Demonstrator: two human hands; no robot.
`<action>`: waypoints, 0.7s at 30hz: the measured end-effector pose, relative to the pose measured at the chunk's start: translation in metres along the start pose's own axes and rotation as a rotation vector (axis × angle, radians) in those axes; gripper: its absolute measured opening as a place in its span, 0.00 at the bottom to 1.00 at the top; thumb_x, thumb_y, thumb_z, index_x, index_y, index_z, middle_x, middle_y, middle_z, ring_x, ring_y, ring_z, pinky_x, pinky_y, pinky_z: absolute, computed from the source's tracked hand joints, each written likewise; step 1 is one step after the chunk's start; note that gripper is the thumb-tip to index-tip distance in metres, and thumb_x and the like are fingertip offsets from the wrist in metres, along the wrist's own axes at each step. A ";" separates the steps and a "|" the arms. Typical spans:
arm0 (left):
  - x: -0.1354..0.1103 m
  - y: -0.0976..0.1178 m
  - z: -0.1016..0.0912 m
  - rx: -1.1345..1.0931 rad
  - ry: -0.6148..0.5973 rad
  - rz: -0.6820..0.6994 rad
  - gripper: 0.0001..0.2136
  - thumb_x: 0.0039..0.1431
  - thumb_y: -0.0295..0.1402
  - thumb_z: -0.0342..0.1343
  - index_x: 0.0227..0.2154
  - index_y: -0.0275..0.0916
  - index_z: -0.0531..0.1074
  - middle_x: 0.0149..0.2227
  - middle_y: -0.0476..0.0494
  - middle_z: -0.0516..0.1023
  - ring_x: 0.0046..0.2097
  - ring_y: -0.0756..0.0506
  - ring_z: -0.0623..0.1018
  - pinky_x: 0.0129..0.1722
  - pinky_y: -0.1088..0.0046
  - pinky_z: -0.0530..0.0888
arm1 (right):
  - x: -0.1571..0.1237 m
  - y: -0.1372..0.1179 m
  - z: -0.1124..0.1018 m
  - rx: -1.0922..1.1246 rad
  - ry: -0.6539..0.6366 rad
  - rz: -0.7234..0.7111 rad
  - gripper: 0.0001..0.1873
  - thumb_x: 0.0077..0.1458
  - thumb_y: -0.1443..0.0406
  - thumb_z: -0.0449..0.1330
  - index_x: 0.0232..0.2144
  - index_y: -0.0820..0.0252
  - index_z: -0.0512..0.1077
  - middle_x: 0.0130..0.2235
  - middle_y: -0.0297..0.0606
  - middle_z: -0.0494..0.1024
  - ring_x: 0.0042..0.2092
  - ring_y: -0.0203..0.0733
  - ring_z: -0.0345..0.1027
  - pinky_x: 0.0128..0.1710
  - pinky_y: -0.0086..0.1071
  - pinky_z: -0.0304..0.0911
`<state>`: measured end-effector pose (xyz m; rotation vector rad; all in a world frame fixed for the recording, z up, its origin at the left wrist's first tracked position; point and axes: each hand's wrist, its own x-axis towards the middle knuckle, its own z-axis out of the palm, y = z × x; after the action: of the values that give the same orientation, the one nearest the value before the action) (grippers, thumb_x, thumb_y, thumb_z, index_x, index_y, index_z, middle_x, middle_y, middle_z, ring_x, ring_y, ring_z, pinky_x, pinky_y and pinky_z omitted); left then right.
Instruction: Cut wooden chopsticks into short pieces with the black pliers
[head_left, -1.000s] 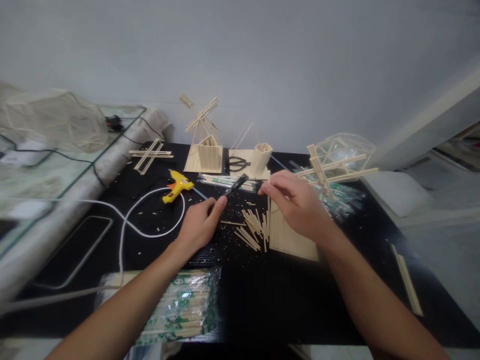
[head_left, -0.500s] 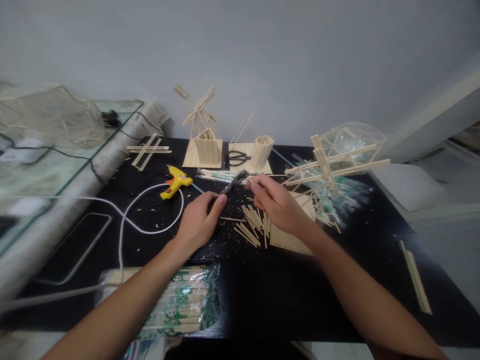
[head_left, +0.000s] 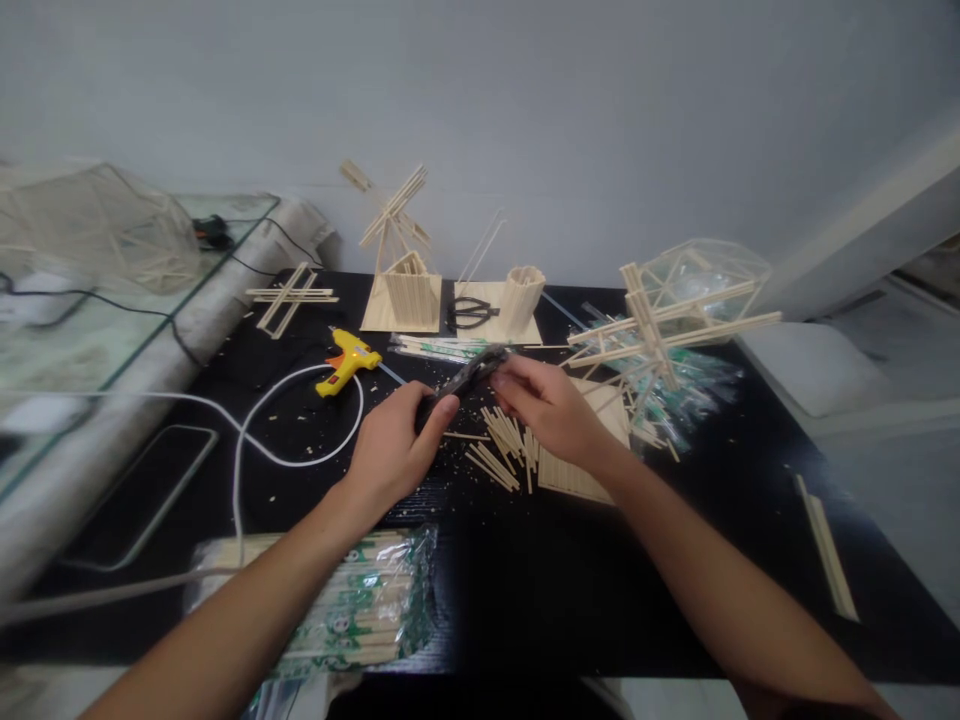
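My left hand [head_left: 391, 440] is wrapped round a dark, narrow hand tool [head_left: 472, 372], its thumb lying along the near side. The tool slants up to the right; blur hides its exact kind. At the tool's far end, my right hand [head_left: 546, 405] is closed in a pinch, and what its fingertips hold is hidden. Below the hands lies a loose pile of short cut wooden sticks [head_left: 506, 445] among small chips. A flat panel of sticks [head_left: 574, 476] is partly covered by my right hand and wrist.
A yellow glue gun [head_left: 346, 362] and white cable [head_left: 236, 480] lie left. Behind stand a stick windmill [head_left: 410, 290], a round stick tower [head_left: 522, 300] and black scissors [head_left: 472, 314]. Stick blades [head_left: 651, 330] stand right; packaged chopsticks [head_left: 367, 600] lie in front.
My right hand's fingertips have come to the end of the dark tool, closing the small gap between them. The tool has turned slightly in my left hand. The view has shifted a little.
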<state>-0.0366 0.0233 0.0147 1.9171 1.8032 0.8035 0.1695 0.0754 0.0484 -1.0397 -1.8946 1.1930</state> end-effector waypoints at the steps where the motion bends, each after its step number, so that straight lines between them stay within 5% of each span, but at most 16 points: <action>1: 0.000 0.000 0.000 0.005 -0.001 0.001 0.25 0.68 0.55 0.41 0.38 0.39 0.72 0.36 0.41 0.78 0.38 0.40 0.76 0.40 0.64 0.69 | 0.000 0.000 0.000 -0.001 0.002 -0.002 0.15 0.65 0.62 0.55 0.25 0.58 0.64 0.24 0.29 0.65 0.26 0.33 0.56 0.29 0.32 0.53; 21: 0.002 0.000 -0.002 0.158 -0.067 -0.019 0.27 0.68 0.57 0.35 0.30 0.41 0.68 0.27 0.42 0.76 0.31 0.40 0.76 0.33 0.66 0.65 | 0.000 0.003 0.003 0.051 0.000 0.053 0.12 0.66 0.61 0.55 0.31 0.59 0.73 0.25 0.31 0.66 0.28 0.35 0.57 0.29 0.33 0.52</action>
<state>-0.0381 0.0252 0.0166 1.9955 1.8904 0.5989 0.1680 0.0747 0.0445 -1.0687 -1.8367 1.2648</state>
